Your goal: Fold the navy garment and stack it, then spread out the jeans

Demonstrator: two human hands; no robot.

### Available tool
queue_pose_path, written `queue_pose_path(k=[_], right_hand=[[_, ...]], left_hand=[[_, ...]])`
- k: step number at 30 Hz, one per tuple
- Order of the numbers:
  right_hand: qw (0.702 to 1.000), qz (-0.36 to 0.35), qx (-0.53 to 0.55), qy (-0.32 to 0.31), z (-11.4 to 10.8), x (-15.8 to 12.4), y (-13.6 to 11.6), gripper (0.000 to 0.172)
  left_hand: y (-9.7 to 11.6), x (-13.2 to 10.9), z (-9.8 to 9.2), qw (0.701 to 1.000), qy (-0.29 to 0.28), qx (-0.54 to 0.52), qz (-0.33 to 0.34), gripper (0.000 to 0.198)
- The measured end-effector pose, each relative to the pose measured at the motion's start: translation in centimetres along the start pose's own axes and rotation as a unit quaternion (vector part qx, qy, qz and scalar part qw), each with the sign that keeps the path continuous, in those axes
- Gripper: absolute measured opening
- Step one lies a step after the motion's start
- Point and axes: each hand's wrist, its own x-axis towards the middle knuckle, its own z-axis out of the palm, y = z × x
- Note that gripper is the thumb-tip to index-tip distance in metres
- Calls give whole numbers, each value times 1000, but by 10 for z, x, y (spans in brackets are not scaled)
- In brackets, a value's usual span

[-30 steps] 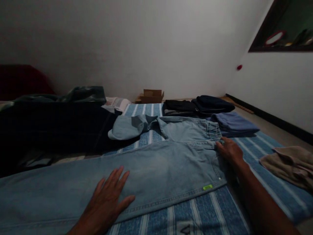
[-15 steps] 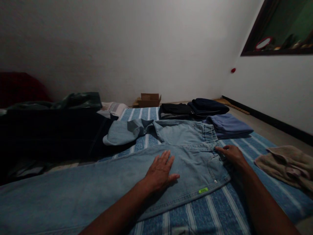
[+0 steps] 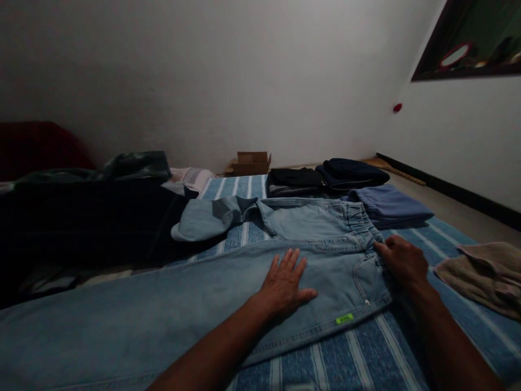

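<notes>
Flat and spread, left hand (image 3: 285,285) presses the jeans (image 3: 203,288); right hand (image 3: 402,260) curls, pinching their waistband (image 3: 362,220).

The jeans (image 3: 228,282) under my hands are pale, washed-out blue, with a small lime-green tag (image 3: 344,319) near the hem. The bedspread (image 3: 358,353) beneath is mid-blue with thin white stripes. Behind lie a lavender-blue folded garment (image 3: 391,203), two black or navy folded ones (image 3: 325,176), a tan cloth (image 3: 484,271), a brown cardboard box (image 3: 251,162), and white walls (image 3: 228,76).
</notes>
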Motion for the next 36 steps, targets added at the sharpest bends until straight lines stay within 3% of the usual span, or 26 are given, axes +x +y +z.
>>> queue_pose_path(k=[10, 17, 22, 24, 27, 30, 32, 36], right_hand=[[999, -18, -30, 20, -7, 1, 9, 42], [999, -10, -46, -3, 12, -3, 17, 42], [994, -18, -105, 6, 1, -12, 9, 44], [989, -73, -116, 50, -4, -19, -3, 42], [969, -224, -40, 101, -2, -37, -31, 37], [926, -367, 55, 73, 17, -62, -64, 35], [902, -428, 52, 28, 34, -80, -78, 37], [900, -431, -5, -60, 54, -104, -82, 50]], left_hand=[[6, 19, -8, 999, 12, -26, 20, 77], [2, 24, 11, 999, 40, -20, 18, 75], [0, 24, 17, 999, 50, -9, 15, 76], [0, 24, 18, 999, 50, -9, 15, 77], [0, 25, 17, 999, 39, -17, 17, 80], [0, 25, 18, 999, 33, -25, 16, 81], [-2, 25, 19, 999, 40, -27, 18, 78], [-10, 23, 15, 996, 63, -38, 44, 73]])
